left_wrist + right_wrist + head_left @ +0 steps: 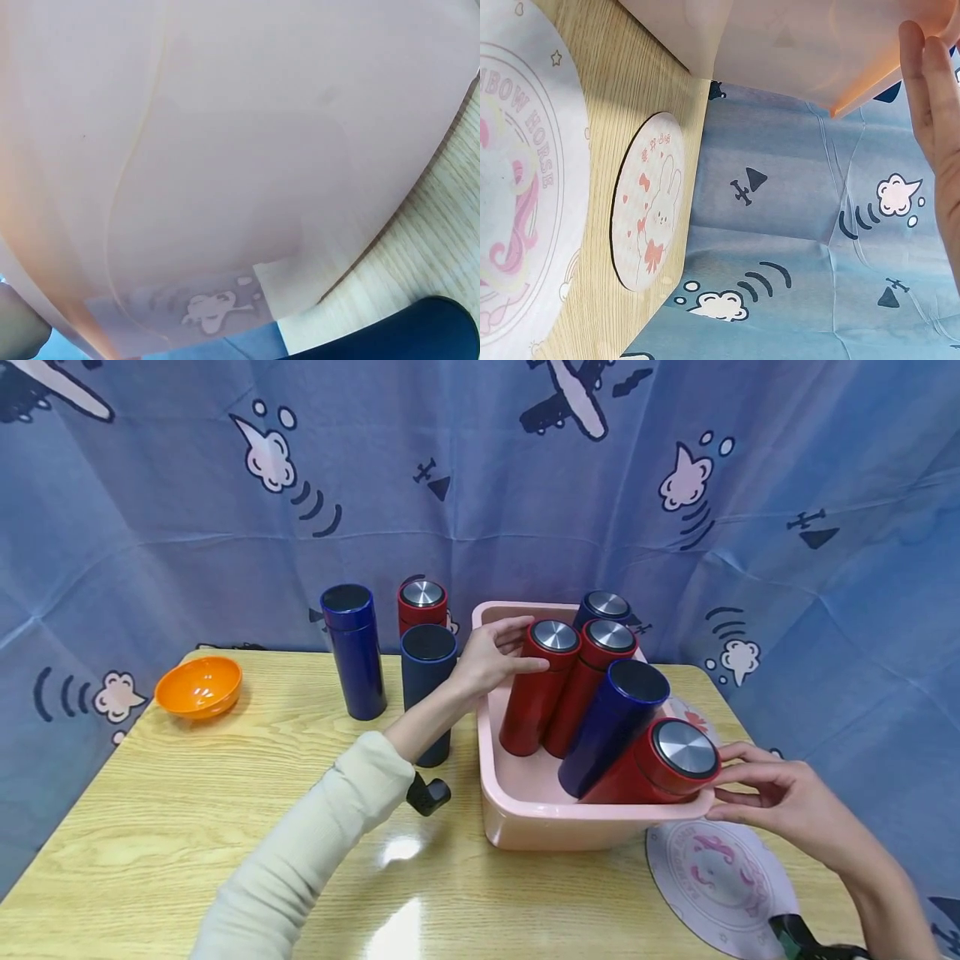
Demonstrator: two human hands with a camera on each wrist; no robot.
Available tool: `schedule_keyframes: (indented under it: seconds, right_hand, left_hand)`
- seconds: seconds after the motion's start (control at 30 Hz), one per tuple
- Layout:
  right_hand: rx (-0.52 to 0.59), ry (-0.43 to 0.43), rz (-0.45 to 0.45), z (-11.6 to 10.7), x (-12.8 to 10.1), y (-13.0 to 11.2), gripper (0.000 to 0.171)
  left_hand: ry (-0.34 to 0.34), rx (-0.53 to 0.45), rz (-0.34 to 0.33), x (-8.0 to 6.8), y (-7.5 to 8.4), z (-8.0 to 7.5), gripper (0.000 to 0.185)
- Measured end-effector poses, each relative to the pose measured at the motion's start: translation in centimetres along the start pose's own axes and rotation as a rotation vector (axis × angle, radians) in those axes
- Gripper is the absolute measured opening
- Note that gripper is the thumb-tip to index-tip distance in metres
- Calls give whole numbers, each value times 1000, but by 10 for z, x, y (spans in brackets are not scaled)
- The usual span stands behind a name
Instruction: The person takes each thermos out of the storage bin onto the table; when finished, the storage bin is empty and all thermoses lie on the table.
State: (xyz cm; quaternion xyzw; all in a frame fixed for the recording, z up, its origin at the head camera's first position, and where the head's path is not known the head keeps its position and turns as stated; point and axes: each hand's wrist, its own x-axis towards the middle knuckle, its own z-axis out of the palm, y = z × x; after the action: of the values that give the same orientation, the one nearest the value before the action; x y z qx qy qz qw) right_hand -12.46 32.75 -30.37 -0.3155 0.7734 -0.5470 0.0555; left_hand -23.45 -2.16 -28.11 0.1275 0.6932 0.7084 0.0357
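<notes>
Where the head view looks down, the left hand point(491, 656) curls its fingers round the top of a red flask point(538, 687) leaning in the pink tub point(525, 827) near the table's point(225, 810) right edge; the flask's long axis tilts up toward the far edge. The right hand point(772, 793) pinches the tub's near right rim beside another red flask point(652, 768). From the left wrist, only the tub wall point(225, 150) shows, fingers hidden. From the right wrist, straight fingers point(926, 97) touch the tub's rim point(870, 86), above round mats point(649, 202).
</notes>
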Motion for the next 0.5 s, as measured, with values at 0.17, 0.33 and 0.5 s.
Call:
schedule_keyframes:
  seconds: [0.17, 0.33, 0.5]
  right_hand:
    - [-4, -3, -4, 0, -1, 1, 39]
    - [25, -8, -10, 0, -1, 1, 40]
    - [32, -11, -13, 0, 1, 1, 40]
  left_hand:
    - [-6, -4, 14, 2, -1, 1, 62]
    - [-7, 24, 6, 2, -1, 1, 63]
    - [-13, 59, -22, 1, 1, 0, 64]
